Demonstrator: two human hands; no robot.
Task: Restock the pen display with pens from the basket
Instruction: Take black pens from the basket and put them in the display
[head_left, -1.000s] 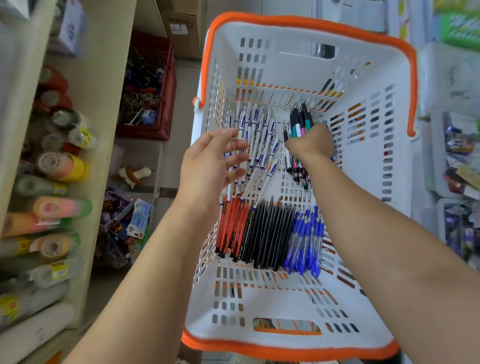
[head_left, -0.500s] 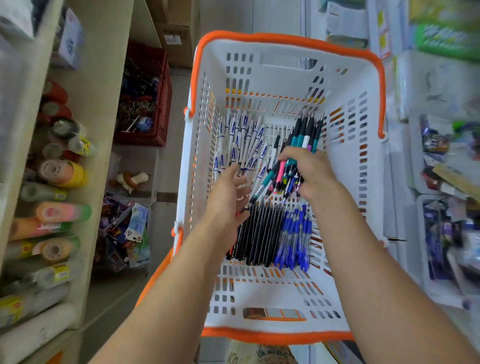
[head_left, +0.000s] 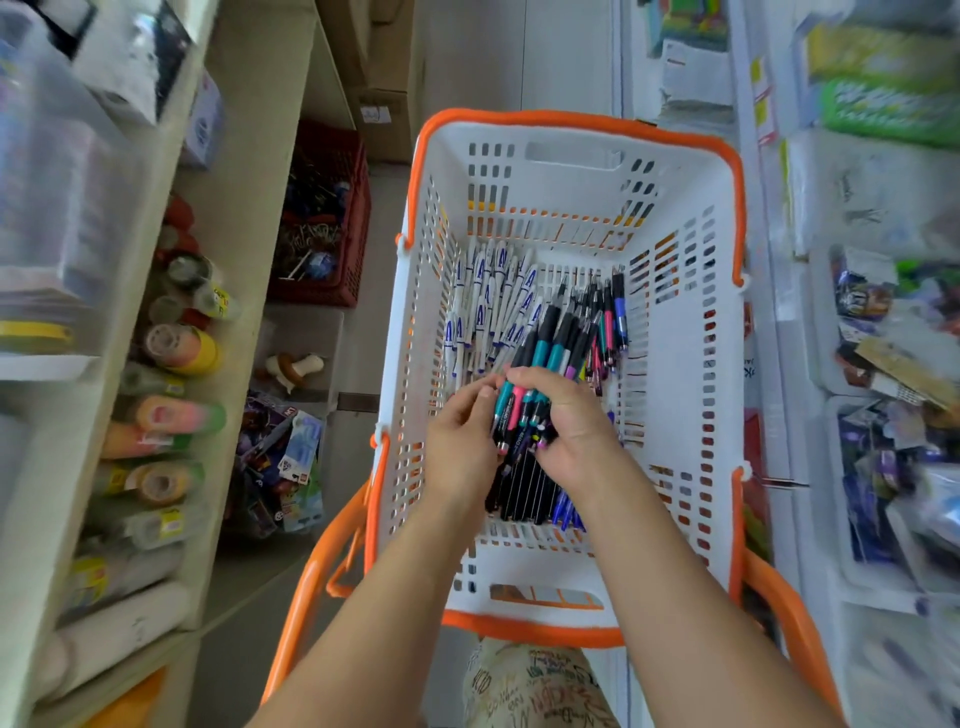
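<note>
Pens (head_left: 550, 358), a mixed bunch with black barrels and teal, pink and purple grips, sit in the right hand (head_left: 571, 421) over the middle of the basket (head_left: 691, 364); fingers curled round the bunch, tips fanned toward 1 o'clock. Left hand (head_left: 460, 441) at 9 o'clock of the bunch, fingers bent, fingertips (head_left: 485, 392) touching the lower ends of the pens, thumb side hidden so can't tell how firm the hold is. Basket white with orange rim, center frame, orange handles (head_left: 311, 582) hanging down at 7 and 5 o'clock. Inside on the floor: white pens with blue print (head_left: 488, 301) at 11 o'clock of the hands, black pens (head_left: 524, 493) right below the hands, blue pens (head_left: 563, 512) just beside them at 5 o'clock. Shelf (head_left: 244, 218) at 9 o'clock with rolls of tape (head_left: 182, 345), red crate (head_left: 327, 218) at 10 o'clock. Blurred packaged goods (head_left: 883, 364) at 3 o'clock.
</note>
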